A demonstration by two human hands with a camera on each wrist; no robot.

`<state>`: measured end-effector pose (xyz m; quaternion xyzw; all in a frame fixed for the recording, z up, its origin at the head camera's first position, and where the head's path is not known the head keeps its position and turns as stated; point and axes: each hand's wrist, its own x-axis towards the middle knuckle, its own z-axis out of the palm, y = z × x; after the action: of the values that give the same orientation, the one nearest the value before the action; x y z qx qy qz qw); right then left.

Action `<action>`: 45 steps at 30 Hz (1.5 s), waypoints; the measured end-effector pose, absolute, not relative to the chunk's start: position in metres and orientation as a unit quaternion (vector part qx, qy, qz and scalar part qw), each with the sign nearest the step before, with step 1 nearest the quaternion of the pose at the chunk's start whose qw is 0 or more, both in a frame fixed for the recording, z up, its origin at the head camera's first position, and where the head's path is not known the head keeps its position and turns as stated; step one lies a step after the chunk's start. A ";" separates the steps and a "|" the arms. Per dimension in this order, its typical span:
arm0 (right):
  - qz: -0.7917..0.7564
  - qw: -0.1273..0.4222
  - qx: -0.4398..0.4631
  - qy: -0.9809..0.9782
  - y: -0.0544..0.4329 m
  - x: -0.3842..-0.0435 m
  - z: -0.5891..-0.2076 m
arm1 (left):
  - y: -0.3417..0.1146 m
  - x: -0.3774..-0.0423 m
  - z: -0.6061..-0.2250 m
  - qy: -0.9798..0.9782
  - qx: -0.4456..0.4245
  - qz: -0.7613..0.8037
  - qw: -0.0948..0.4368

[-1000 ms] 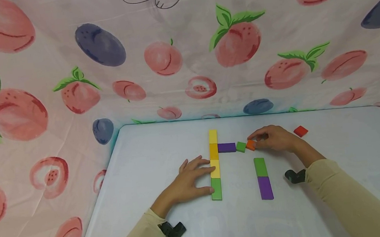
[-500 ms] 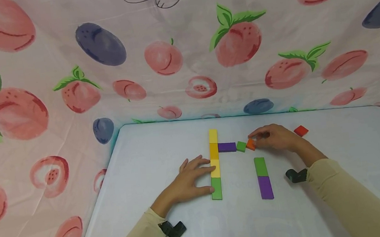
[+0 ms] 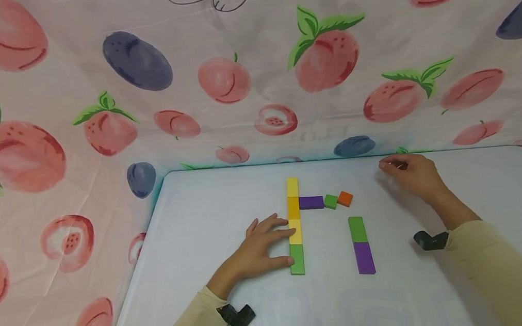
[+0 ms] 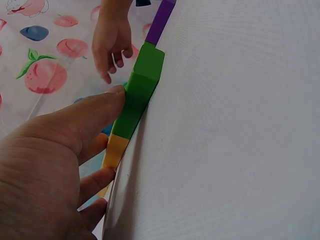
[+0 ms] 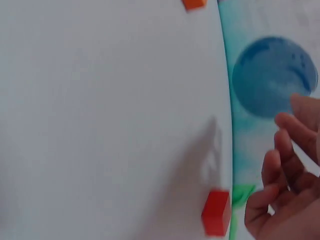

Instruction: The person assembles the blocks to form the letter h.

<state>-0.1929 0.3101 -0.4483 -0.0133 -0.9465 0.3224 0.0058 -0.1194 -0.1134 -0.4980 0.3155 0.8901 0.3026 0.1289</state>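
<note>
My left hand (image 3: 257, 251) rests beside a column of blocks, its fingertips touching a yellow block (image 3: 298, 237) and its thumb the green block (image 3: 297, 267) at the near end. In the left wrist view the thumb lies along that green block's side. Two more yellow blocks, one a deeper shade (image 3: 294, 207), continue the column. From it a purple block (image 3: 311, 203), a small green block (image 3: 330, 201) and an orange block (image 3: 345, 198) run rightward. My right hand (image 3: 413, 173) hovers with loosely bent fingers, holding nothing, near a red block (image 5: 217, 212) that it hides in the head view.
A separate pair, a green block (image 3: 357, 229) and a purple block (image 3: 364, 258), lies end to end right of the column. The white table (image 3: 199, 204) meets a fruit-print cloth (image 3: 172, 155) at its back edge.
My right hand has let go of the orange block and moved right, over the place of the red block. The orange block stays beside the small green one. My left hand has not moved.
</note>
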 end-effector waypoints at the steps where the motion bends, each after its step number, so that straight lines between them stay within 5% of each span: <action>1: 0.315 0.009 -0.018 -0.949 0.315 -0.192 -0.449 | -0.114 -0.119 -0.498 0.890 0.315 0.304 0.129; 17: 0.278 -0.049 -0.090 -0.955 0.367 -0.178 -0.470 | -0.114 -0.118 -0.499 0.891 0.313 0.304 0.130; 36: 0.293 -0.031 -0.099 -0.951 0.365 -0.173 -0.471 | -0.114 -0.119 -0.499 0.888 0.315 0.309 0.128; 45: 0.369 -0.093 -0.112 -0.918 0.355 -0.170 -0.465 | -0.115 -0.119 -0.501 0.889 0.315 0.306 0.129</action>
<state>-0.1697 0.3552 -0.4653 -0.1120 -0.9180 0.3688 -0.0930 -0.1189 -0.1147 -0.5010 0.3155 0.8889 0.3063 0.1287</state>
